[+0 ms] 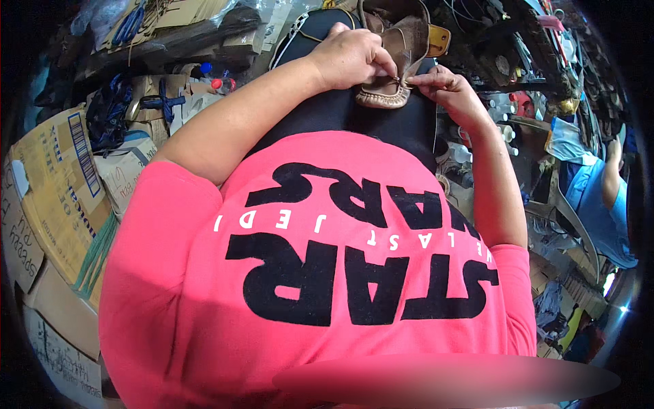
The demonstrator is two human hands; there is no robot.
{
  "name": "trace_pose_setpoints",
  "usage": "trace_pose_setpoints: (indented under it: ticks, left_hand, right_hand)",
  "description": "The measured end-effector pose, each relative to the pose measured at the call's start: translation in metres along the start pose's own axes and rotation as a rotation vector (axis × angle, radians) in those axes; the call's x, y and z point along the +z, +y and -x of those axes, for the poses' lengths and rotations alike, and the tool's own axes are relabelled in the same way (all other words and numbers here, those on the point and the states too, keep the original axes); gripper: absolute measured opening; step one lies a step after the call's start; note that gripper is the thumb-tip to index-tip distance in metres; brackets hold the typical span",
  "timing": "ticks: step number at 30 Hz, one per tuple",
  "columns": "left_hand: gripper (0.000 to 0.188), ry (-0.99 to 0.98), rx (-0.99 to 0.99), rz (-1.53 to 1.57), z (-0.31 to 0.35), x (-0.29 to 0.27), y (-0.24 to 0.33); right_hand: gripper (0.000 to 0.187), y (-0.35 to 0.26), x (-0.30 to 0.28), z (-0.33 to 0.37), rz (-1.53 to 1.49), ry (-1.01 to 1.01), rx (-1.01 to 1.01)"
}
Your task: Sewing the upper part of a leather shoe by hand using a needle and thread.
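Note:
A small tan leather shoe rests on my lap, which is covered in black cloth. My left hand presses down over the shoe's upper, fingers curled around it. My right hand pinches the shoe's right edge between thumb and fingers. A larger brown leather piece lies just beyond the shoe. My pink printed shirt fills the lower half of the view.
Stacked cardboard boxes crowd the left side. Dark bags and bundles lie at the upper left. Another person in a blue shirt sits at the right. White bottles and clutter stand beyond my right arm.

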State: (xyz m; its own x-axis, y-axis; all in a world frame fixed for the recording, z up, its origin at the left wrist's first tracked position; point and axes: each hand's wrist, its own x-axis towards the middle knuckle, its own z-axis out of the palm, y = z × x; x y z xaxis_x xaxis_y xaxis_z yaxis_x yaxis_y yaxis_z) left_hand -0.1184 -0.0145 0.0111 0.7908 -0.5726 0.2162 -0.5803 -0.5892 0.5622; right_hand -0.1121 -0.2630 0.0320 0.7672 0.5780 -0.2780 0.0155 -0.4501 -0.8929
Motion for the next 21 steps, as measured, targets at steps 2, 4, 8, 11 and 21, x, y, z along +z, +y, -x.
trace_pose_setpoints:
  ticks: [2, 4, 8, 11, 21]
  left_hand:
    - [0.012, -0.021, -0.010, 0.019, -0.002, 0.001, 0.000]
    - [0.014, 0.025, 0.022, 0.011, 0.000, 0.003, 0.000]
    - [0.015, 0.148, 0.017, -0.010, 0.010, -0.001, 0.002]
    - [0.015, 0.187, -0.003, 0.019, 0.020, -0.004, 0.013]
    - [0.015, 0.021, -0.317, 0.054, 0.003, 0.006, 0.025]
  right_hand:
    - [0.029, 0.007, -0.002, 0.001, 0.041, 0.005, -0.002]
    - [0.029, 0.003, -0.001, 0.001, 0.081, 0.010, -0.005]
    - [0.026, -0.015, 0.008, 0.014, 0.139, 0.092, 0.027]
    - [0.027, -0.020, 0.018, 0.020, 0.077, 0.148, 0.082]
    - [0.024, -0.013, 0.023, 0.008, -0.227, 0.147, 0.126]
